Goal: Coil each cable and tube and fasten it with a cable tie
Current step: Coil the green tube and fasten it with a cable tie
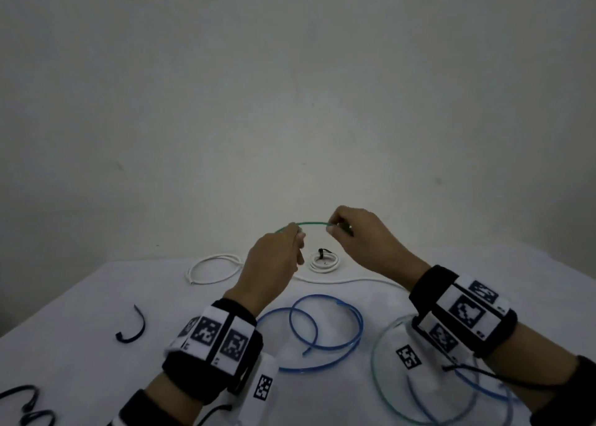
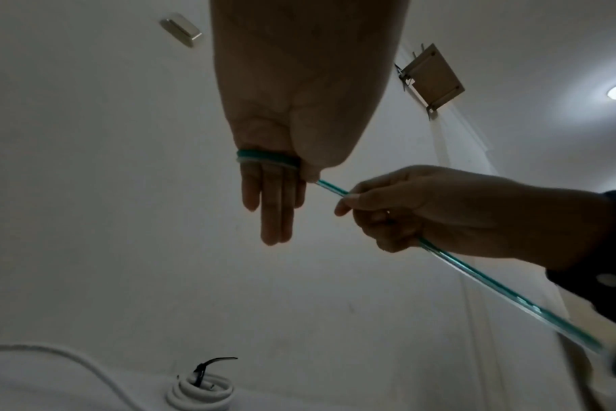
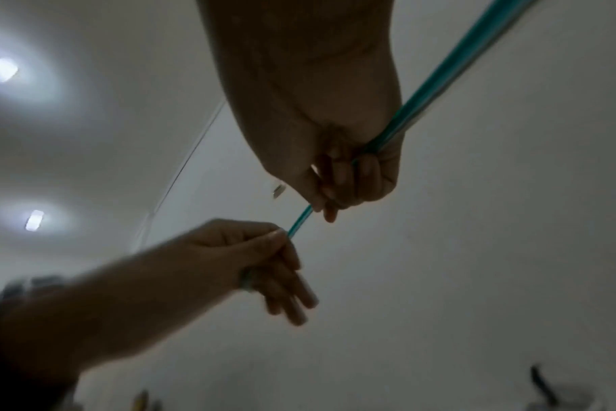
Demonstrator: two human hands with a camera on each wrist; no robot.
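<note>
I've got both hands up above the table [image 1: 96, 303], working the green tube [image 2: 510, 299]. L hand [image 1: 274, 258]: fingers straight, tube looped round their base w/ thumb pinning it. R hand [image 1: 364, 235]: fingers curled tight on the tube just beside the L, a short green span arcing between them; the rest trails down past my R wrist. On the table: blue tube [image 1: 322, 332] loose near me, white cable [image 1: 213, 269] loose further back, small white coil [image 1: 324, 262] already tied, black tie [image 1: 134, 327] lying at left.
</note>
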